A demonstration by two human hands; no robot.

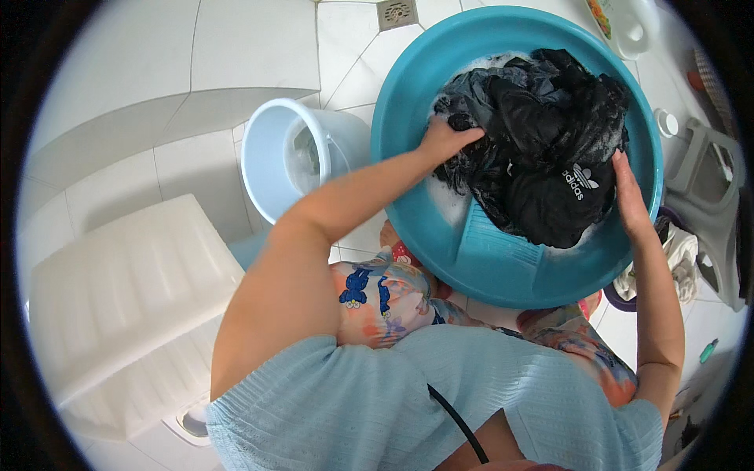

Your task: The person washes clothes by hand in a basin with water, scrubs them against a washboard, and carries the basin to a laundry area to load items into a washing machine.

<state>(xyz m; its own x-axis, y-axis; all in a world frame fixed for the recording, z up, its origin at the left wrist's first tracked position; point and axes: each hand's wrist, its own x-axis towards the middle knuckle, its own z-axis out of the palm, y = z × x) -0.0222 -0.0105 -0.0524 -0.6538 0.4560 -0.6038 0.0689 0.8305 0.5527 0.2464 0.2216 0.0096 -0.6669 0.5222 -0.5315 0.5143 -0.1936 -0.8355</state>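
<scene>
A large round blue plastic basin [406,247] holds a heap of wet black clothes [530,123] in sudsy water. An Adidas logo shows on the front of the heap. On the heap's left side lies my left hand [449,140], thumb spread, its fingers partly hidden in the dark cloth and suds. My right hand [630,191] rests along the heap's right edge, near the basin wall, with its fingers extended and not closed on anything. A ribbed washboard section [500,235] of the basin shows just below the clothes.
Left of the basin, a light blue bucket [283,109] is tipped towards me. A floor drain [397,13] lies beyond. A white jug [633,29], a white cap [667,123], a grey plastic stool [707,206] and a dark tub with pale cloth [680,265] are at right. A white plastic container [129,294] stands left.
</scene>
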